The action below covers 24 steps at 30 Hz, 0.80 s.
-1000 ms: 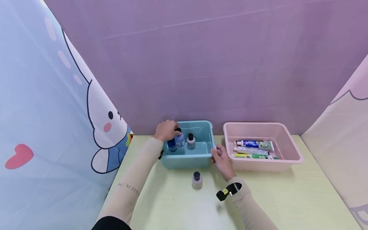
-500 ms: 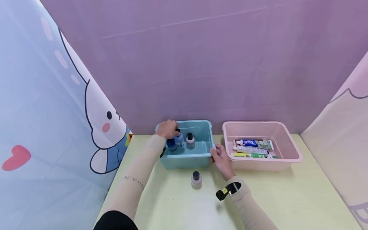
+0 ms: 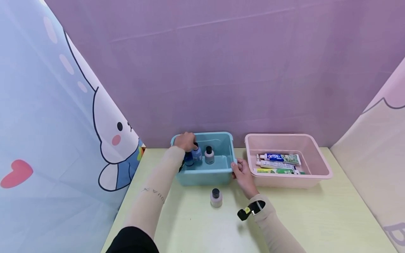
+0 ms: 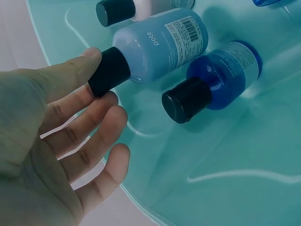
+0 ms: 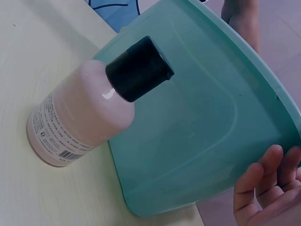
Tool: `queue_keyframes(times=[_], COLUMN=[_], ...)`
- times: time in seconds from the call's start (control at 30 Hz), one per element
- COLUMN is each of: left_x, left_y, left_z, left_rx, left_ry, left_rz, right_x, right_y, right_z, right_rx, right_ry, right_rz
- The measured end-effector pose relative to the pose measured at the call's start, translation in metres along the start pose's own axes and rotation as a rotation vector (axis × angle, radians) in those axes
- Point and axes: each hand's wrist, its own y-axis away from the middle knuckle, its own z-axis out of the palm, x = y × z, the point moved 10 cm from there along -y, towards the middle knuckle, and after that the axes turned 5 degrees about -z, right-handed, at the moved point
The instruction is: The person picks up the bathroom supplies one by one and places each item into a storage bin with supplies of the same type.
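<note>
In the left wrist view, my left hand (image 4: 70,113) pinches the black cap of a light blue bottle (image 4: 160,44) between thumb and fingers. That bottle stands inside a teal plastic bin (image 3: 205,178). Beside it are a dark blue bottle (image 4: 225,75) and a pale pink bottle (image 3: 209,158), both black-capped. My right hand (image 3: 243,175) holds the bin's right front corner, its fingers curled at the rim. In front of the bin, another pale pink bottle (image 5: 80,113) with a black cap stands upright on the table.
To the right sits a pink bin (image 3: 289,181) with several toothpaste tubes (image 3: 280,165) lying in it. The pale yellow table (image 3: 196,225) meets a purple cloth backdrop (image 3: 221,70) behind the bins. Printed cloth hangs on both sides.
My left hand has dropped very slightly with the light blue bottle, and the left forearm has swung a little to the right. The right hand stays on the teal bin's corner.
</note>
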Motion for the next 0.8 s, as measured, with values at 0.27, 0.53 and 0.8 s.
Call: queue_keyframes(times=[0.27,0.53,0.8], left_x=[0.002,0.003,0.003], left_y=[-0.007,-0.011,-0.014], left_z=[0.006,0.009,0.013], left_rx=[-0.006,-0.005,0.004], left_ry=[-0.03,-0.061,-0.086], left_rz=[-0.02,-0.027,-0.023], right_x=[0.0,-0.001,0.0], right_y=[0.002,0.003,0.004], right_z=[-0.002,-0.001,0.001], right_rx=[0.012,0.002,0.001], right_ry=[-0.002,0.005,0.017], right_rz=[-0.013,0.001,0.006])
